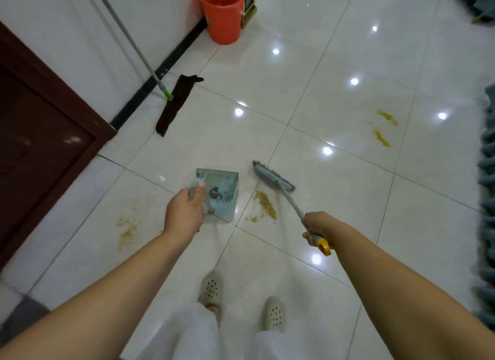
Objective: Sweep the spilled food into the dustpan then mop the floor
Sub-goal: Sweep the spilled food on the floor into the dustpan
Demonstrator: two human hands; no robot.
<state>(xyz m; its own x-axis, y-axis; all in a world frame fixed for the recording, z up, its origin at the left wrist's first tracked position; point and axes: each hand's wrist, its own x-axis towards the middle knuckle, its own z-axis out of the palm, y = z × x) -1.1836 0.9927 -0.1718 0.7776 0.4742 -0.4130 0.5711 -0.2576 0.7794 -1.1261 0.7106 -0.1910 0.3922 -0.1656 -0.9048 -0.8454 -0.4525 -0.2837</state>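
Note:
My left hand (184, 212) grips the handle of a pale blue dustpan (222, 196) standing on the white tiled floor, with dark debris inside it. My right hand (316, 227) holds a blue-grey broom by its handle; the broom head (273, 176) rests on the floor just right of the dustpan. A pile of yellow-brown spilled food (265, 204) lies between the dustpan and the broom. More yellow smears sit at the left (127, 228) and at the far right (383, 126). A flat mop (176, 102) with a dark cloth leans against the wall.
An orange bucket (223, 13) stands by the wall at the top. A dark brown door (40, 134) is on the left. Grey-blue fabric (486, 198) runs along the right edge. My feet in pale perforated shoes (211, 290) stand below the dustpan.

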